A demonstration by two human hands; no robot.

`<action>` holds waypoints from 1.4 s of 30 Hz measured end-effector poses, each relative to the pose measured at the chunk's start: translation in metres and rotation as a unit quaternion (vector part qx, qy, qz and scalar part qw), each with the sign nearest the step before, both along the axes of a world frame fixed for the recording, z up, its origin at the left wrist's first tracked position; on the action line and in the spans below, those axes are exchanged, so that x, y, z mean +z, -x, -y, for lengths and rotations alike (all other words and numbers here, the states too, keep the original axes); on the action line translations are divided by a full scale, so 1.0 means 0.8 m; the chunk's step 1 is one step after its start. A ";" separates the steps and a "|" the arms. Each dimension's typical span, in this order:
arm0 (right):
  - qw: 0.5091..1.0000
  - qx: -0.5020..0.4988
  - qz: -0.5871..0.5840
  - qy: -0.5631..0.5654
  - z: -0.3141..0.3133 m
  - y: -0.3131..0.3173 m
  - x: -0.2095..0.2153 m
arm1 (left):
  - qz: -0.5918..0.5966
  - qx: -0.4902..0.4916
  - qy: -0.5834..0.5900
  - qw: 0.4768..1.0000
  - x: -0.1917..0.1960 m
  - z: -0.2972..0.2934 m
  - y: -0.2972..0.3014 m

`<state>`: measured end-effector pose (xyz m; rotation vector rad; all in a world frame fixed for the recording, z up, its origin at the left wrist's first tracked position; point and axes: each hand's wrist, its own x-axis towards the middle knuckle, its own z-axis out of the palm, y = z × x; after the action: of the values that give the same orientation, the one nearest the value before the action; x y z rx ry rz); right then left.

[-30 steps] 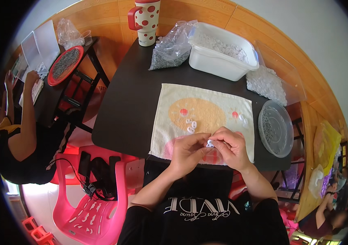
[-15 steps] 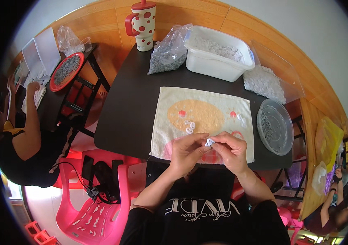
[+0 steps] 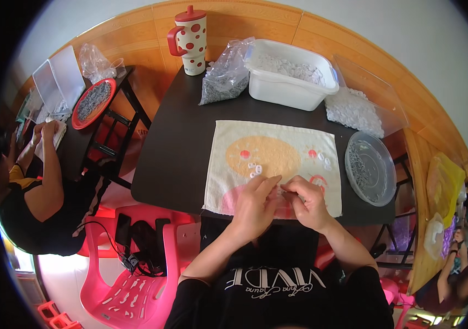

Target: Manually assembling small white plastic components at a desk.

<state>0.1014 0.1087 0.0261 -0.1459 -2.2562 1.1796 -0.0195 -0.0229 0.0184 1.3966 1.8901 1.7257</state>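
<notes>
Over the near edge of a cream towel [image 3: 226, 131] with a printed face, my left hand [image 3: 255, 205] and my right hand [image 3: 309, 204] meet fingertip to fingertip. Both are closed in a pinch around a small white plastic piece [image 3: 279, 189], which the fingers now mostly cover. Just beyond my left fingers, a few small white plastic pieces [image 3: 255, 170] lie on the towel. More white pieces [image 3: 324, 161] rest near its right edge.
On the dark table [image 3: 162, 148] stand a dotted tumbler [image 3: 193, 46], a bag of grey parts [image 3: 223, 88], a white tub [image 3: 289, 93], a bag of white pieces [image 3: 354, 115] and a round clear container [image 3: 379, 181]. A pink chair [image 3: 94, 274] and another person [image 3: 36, 192] are at left.
The white piece, plain to see between my fingertips before, is now mostly hidden by them. My right hand's fingers are more curled. The person at left has brought both hands together.
</notes>
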 end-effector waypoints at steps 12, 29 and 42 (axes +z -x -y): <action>0.988 0.013 0.004 -0.153 -0.012 -0.011 -0.010 | -0.130 -0.015 0.032 0.991 -0.011 -0.007 0.007; 0.971 0.051 -0.019 -0.232 -0.016 -0.017 -0.024 | -0.206 -0.037 0.029 0.978 -0.002 -0.007 0.003; 0.958 0.064 0.008 -0.278 -0.017 -0.018 -0.020 | -0.251 -0.052 0.051 0.965 -0.004 -0.010 0.005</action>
<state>0.1158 0.1227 0.0102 0.2138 -2.5471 0.5595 -0.0239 -0.0148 0.0154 1.9920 2.0563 1.2831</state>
